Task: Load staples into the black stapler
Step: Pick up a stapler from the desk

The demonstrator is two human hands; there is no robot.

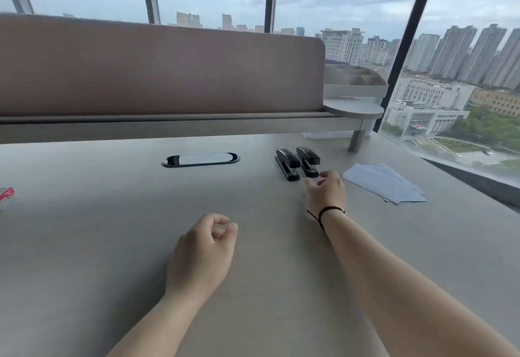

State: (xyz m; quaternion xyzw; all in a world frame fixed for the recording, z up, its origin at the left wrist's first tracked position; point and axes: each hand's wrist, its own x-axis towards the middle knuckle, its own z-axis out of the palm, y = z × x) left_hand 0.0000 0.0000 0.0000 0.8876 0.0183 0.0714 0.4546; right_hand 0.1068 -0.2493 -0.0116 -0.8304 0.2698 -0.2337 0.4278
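Note:
Two black staplers lie side by side on the grey desk, closed: the left stapler and the right stapler. My right hand hovers just in front of the right stapler, fingers slightly curled and apart, holding nothing; a dark cord circles its wrist. My left hand rests on the desk nearer to me, curled into a loose fist with nothing visible in it. A red and white small box sits at the desk's far left edge, partly cut off.
A stack of white papers lies right of the staplers. An oval cable slot is set in the desk behind my left hand. A brown partition with a shelf and grey organiser stands behind; windows beyond.

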